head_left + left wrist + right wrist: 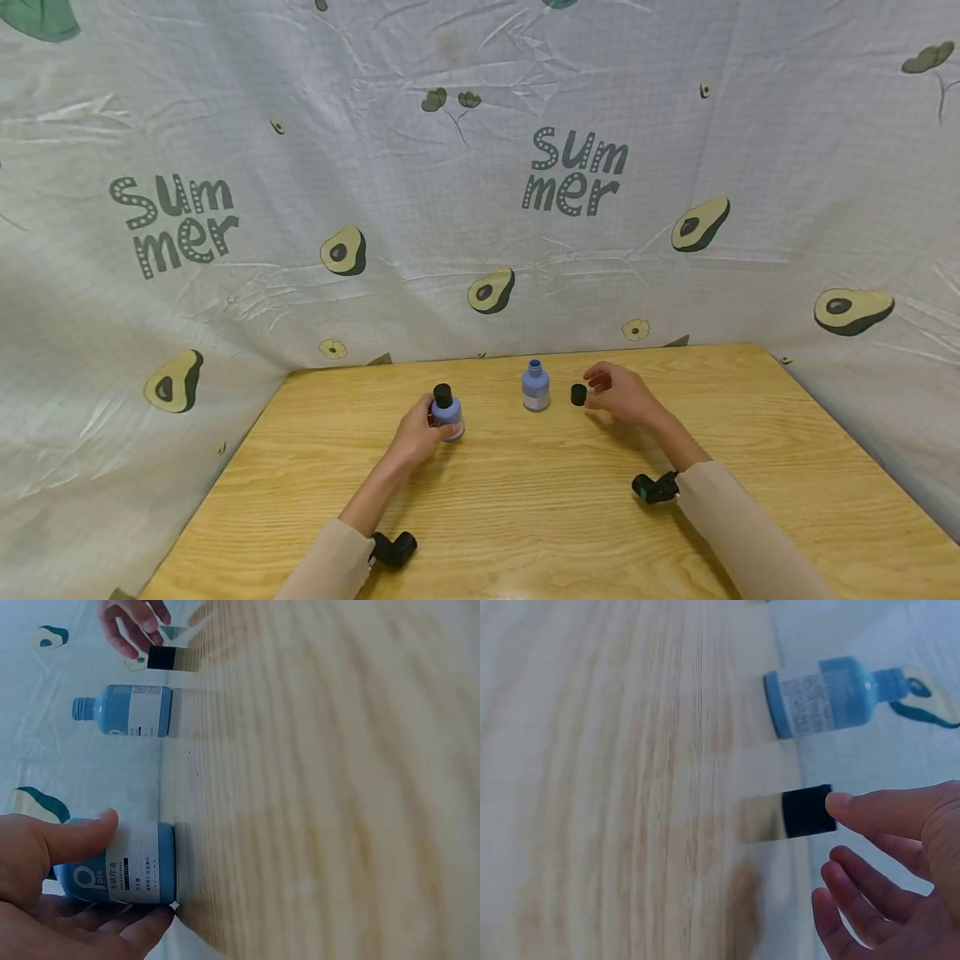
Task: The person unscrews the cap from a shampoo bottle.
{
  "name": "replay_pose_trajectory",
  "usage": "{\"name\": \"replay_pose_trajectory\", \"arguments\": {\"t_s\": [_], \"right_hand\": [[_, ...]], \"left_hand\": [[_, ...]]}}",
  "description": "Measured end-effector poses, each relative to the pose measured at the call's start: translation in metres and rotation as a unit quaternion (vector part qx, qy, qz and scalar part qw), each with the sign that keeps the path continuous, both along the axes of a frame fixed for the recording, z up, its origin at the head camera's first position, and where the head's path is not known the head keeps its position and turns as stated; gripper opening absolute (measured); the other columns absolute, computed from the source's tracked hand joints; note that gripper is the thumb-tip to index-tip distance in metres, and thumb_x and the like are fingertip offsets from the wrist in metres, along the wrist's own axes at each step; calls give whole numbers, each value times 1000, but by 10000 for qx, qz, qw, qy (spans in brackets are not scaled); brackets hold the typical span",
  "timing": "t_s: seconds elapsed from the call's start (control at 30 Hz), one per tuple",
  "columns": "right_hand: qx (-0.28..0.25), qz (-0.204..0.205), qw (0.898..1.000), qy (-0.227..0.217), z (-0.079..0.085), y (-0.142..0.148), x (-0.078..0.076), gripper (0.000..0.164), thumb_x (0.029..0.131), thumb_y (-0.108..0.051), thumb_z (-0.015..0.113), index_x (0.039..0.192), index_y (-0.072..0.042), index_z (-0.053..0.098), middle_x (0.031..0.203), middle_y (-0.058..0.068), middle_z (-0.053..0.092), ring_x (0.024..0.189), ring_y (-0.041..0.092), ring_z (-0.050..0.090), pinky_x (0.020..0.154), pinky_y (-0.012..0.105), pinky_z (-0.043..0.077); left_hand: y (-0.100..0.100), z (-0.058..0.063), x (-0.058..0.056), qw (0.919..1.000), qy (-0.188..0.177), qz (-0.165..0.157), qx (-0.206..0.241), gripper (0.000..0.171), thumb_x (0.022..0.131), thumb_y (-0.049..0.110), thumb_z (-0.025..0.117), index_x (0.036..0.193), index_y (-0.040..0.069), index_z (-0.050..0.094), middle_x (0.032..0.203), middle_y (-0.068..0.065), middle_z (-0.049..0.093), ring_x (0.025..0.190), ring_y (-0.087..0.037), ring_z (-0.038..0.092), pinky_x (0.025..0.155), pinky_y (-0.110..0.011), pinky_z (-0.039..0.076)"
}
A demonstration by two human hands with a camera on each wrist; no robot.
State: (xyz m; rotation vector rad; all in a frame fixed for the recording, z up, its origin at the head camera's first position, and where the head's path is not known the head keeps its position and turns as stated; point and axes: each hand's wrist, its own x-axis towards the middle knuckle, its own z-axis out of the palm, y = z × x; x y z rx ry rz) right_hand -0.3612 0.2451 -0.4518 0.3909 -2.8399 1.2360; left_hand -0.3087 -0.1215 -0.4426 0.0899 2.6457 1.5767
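My left hand (417, 435) grips a blue bottle (142, 862) with a white label and a black cap (442, 395). In the left wrist view the thumb lies across its front and fingers pass behind; the bottle is upright, its base at the tabletop. To its right stands a second blue bottle (536, 388), uncapped, its threaded neck bare. A loose black cap (808, 811) sits on the table right of that bottle. My right hand (621, 394) is beside this cap, fingers loosely bent and apart from it. The thumb tip overlaps the cap's top edge in the right wrist view; contact is unclear.
The wooden table (525, 508) reaches back to a white curtain (420, 192) printed with avocados and lettering. A black device (394, 550) is strapped to the left wrist, and another black device (654, 488) to the right wrist.
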Motion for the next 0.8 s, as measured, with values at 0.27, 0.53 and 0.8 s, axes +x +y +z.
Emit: {"name": "replay_pose_trajectory", "arguments": {"t_s": [0.27, 0.53, 0.8], "right_hand": [[2, 21, 9990, 446, 10, 4, 26, 40, 90, -10, 77, 127, 1, 64, 123, 21, 69, 116, 40, 65, 98, 55, 53], [-187, 359, 9972, 636, 17, -1, 40, 40, 89, -5, 78, 126, 2, 64, 119, 22, 69, 109, 37, 68, 87, 47, 60], [-322, 699, 9954, 573, 23, -9, 49, 38, 90, -4, 77, 124, 5, 64, 117, 24, 69, 102, 33, 70, 83, 43, 61]], "left_hand": [[-1, 0, 0, 9994, 173, -162, -270, 51, 96, 7, 72, 141, -2, 50, 141, -27, 58, 137, -47, 53, 110, -59, 45], [3, 2, 6, 9971, 353, -432, -511, 53, 96, 13, 74, 142, -1, 52, 139, -24, 61, 131, -45, 58, 105, -56, 51], [21, 6, 18, 9942, 358, -862, -526, 49, 96, 16, 75, 139, 4, 55, 138, -21, 62, 131, -44, 59, 104, -57, 51]]}}
